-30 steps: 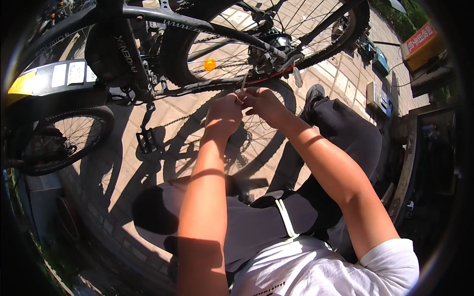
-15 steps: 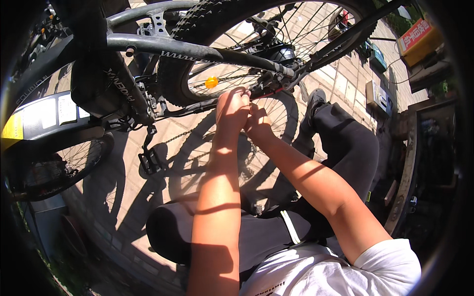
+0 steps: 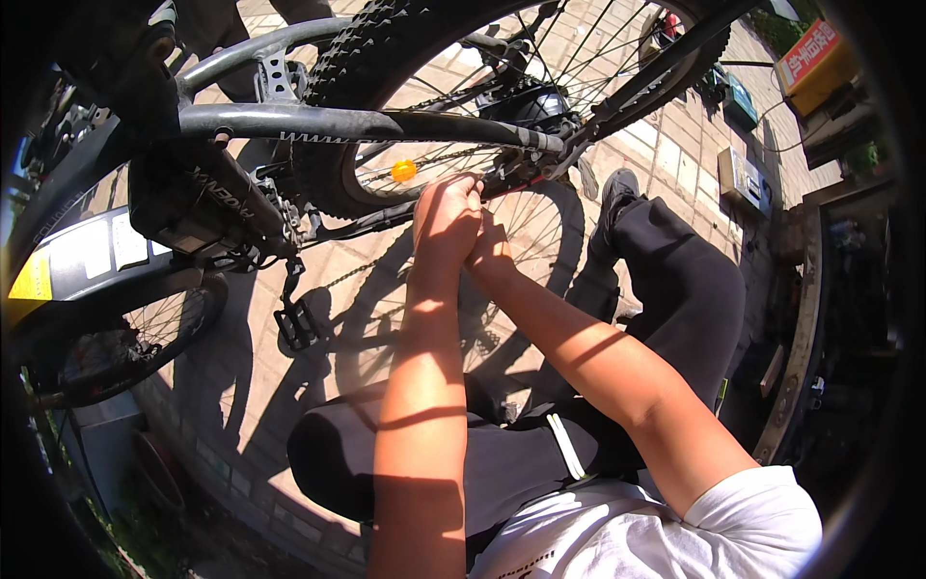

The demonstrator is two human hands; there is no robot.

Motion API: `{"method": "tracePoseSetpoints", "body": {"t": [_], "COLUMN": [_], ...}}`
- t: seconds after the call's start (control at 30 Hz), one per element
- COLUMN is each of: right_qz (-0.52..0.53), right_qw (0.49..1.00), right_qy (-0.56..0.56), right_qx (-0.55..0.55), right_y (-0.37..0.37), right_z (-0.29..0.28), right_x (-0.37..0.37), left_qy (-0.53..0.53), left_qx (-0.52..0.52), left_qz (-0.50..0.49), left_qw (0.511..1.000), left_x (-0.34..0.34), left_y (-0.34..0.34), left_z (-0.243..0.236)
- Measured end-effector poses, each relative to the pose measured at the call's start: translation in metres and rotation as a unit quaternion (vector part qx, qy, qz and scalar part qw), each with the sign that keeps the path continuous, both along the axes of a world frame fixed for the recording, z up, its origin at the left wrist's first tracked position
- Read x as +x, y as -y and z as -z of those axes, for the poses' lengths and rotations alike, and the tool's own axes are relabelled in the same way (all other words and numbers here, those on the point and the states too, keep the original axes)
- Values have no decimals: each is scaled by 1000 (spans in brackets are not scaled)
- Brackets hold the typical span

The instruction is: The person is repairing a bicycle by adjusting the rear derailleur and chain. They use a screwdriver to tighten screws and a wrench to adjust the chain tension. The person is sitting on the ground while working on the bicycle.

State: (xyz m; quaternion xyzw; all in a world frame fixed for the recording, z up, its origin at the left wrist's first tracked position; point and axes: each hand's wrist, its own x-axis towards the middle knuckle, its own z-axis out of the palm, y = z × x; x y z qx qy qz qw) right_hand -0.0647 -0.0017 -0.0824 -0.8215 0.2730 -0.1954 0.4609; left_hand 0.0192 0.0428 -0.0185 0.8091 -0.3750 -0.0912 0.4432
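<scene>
My left hand [image 3: 448, 217] and my right hand [image 3: 490, 249] are pressed together beside the lower rear frame bar [image 3: 371, 223] of a dark bicycle. Both are closed, with fingers curled inward; whatever they grip is hidden behind the knuckles. Just beyond them is the rear wheel's knobbly tyre [image 3: 323, 164], with an orange reflector [image 3: 403, 171] among its spokes. The hub area [image 3: 564, 140] lies up and to the right of my fingers. A thicker grey frame tube [image 3: 338, 124] runs above my hands. To their left, a black pedal [image 3: 296, 326] hangs from its crank.
Another wheel [image 3: 159, 328] stands at the left, below a black box-like part [image 3: 178, 207] on the frame. On the paving at the right are a grey box [image 3: 741, 181] and a teal case [image 3: 739, 104]. An orange-yellow box [image 3: 820, 68] sits at the upper right. My shoe [image 3: 620, 188] is near the wheel.
The view has shifted a little, so the bicycle's frame appears slightly further left and lower. My hands have moved slightly left in the picture, staying together at the same bar.
</scene>
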Motion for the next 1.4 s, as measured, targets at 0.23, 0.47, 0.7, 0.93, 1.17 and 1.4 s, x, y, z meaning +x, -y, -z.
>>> {"method": "tracePoseSetpoints", "body": {"t": [0.23,0.47,0.7,0.93,1.17,1.4], "right_qz": [-301,-195,-104,-56,-213,-102], "right_qw": [937,979,924,966,946,953], "right_qy": [-65,45,155,210,-33,112], "right_qx": [-167,26,335,144,-244,263], "right_y": [0,-14,-21,-23,-35,-20], "right_z": [102,52,10,78,37,14], "right_x": [38,17,10,50,45,19], "left_qy": [-21,-11,-45,-92,-155,-215], "left_qx": [112,60,44,-13,50,32], "left_qz": [-48,-45,-18,46,22,-15], "left_qw": [992,997,998,995,986,976], "left_x": [-5,0,4,6,14,2], "left_y": [17,11,14,27,12,22], "left_z": [-25,-8,9,16,7,3]}}
